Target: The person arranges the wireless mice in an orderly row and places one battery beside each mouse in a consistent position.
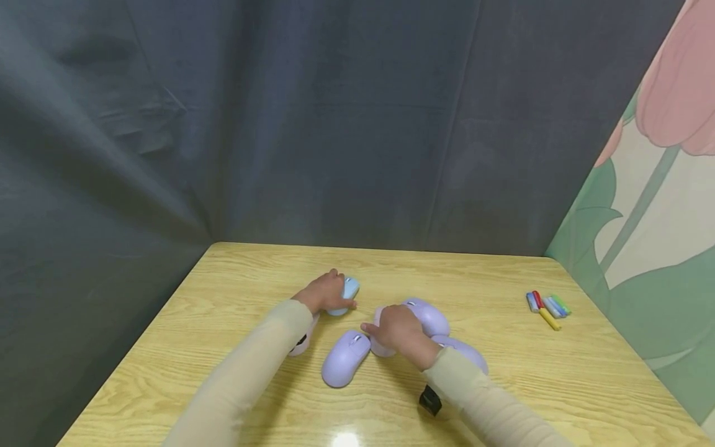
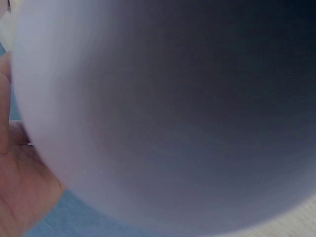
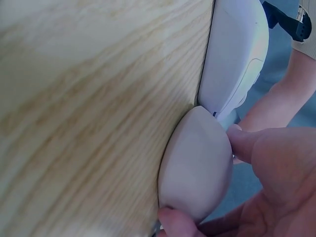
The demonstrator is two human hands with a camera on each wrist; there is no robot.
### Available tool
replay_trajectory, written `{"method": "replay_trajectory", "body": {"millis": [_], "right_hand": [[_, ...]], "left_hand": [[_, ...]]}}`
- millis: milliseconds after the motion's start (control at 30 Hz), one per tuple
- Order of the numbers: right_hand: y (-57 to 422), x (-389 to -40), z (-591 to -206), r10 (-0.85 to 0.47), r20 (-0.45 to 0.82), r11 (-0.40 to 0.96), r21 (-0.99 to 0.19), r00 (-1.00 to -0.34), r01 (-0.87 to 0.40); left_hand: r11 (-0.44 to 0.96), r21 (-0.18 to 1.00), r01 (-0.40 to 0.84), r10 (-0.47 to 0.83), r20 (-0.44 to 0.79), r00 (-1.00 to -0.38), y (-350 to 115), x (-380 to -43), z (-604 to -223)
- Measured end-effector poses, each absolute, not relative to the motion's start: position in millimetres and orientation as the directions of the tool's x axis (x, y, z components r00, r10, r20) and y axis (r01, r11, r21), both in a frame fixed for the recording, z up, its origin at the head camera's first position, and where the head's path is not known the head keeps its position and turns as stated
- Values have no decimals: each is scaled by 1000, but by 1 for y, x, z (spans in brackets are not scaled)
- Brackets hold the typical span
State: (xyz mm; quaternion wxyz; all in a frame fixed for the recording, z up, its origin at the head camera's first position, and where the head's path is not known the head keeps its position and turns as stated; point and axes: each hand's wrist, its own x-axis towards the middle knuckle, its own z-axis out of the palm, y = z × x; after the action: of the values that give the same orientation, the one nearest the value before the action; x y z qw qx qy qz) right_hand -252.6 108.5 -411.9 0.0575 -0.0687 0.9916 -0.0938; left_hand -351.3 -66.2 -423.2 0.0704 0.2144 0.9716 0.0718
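Observation:
My left hand (image 1: 328, 292) holds a light blue computer mouse (image 1: 350, 287), the thumb lying across it and the fingers at its far end. Below that wrist a pale pink mouse (image 1: 304, 343) shows partly past the sleeve. A large blurred pale shape (image 2: 148, 123) hides most of the left wrist view. With my right hand (image 1: 399, 326) I grip another pale pink mouse (image 3: 195, 163), thumb and a fingertip on opposite sides of it, on the wood. A purple mouse (image 1: 345, 360) lies right beside it, between my hands.
Two more purple mice lie at the right hand: one behind it (image 1: 430, 318), one by the right wrist (image 1: 469, 354), partly hidden by the forearm. Several coloured sticks (image 1: 548, 307) lie at the wooden table's (image 1: 251, 267) right side. Dark cloth (image 1: 357, 124) hangs behind.

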Motion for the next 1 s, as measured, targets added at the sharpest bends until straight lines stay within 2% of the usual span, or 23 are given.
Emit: {"method": "replay_trajectory", "body": {"millis": [367, 733, 1000], "right_hand": [[105, -254, -411, -143, -102, 971, -209, -984, -120], [103, -253, -413, -134, -92, 956, -273, -987, -104], [104, -252, -415, -145, -76, 959, -257, -987, -121]], "left_hand": [[905, 190, 381, 403, -95, -910, -62, -349, -424], [918, 188, 349, 371, -96, -924, -60, -349, -425], [927, 181, 328, 344, -61, -937, -63, -352, -421]]}}
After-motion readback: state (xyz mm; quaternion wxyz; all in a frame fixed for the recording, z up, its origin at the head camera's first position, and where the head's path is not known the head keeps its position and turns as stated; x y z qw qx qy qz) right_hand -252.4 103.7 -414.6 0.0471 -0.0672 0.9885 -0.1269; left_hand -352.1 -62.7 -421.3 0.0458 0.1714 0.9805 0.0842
